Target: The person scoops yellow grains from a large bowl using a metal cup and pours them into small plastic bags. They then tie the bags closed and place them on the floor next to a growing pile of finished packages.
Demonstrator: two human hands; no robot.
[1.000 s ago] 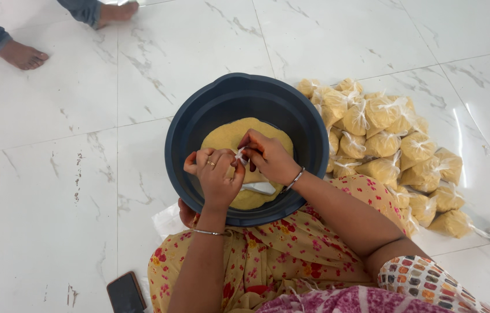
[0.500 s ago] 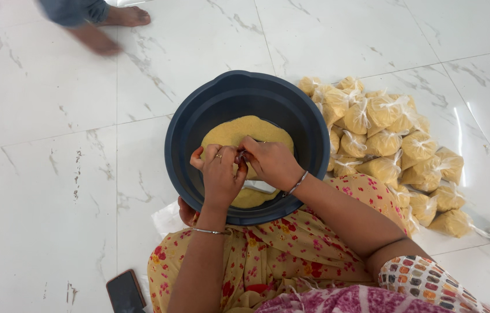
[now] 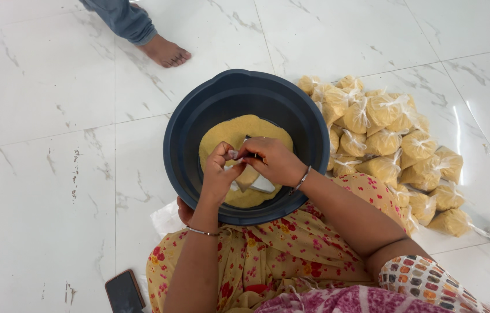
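— How are the fingers set in the head view?
— The left hand (image 3: 220, 174) and right hand (image 3: 272, 160) are pinched shut together on a small clear bag (image 3: 251, 178), held over yellow powder (image 3: 230, 134) in a dark blue basin (image 3: 198, 116).

— What is seen around them?
— White marble floor (image 3: 42, 145). Tied powder packets (image 3: 393, 142) are piled right of the fingers; a phone (image 3: 124, 291) and someone's bare foot (image 3: 164, 51) lie well apart.
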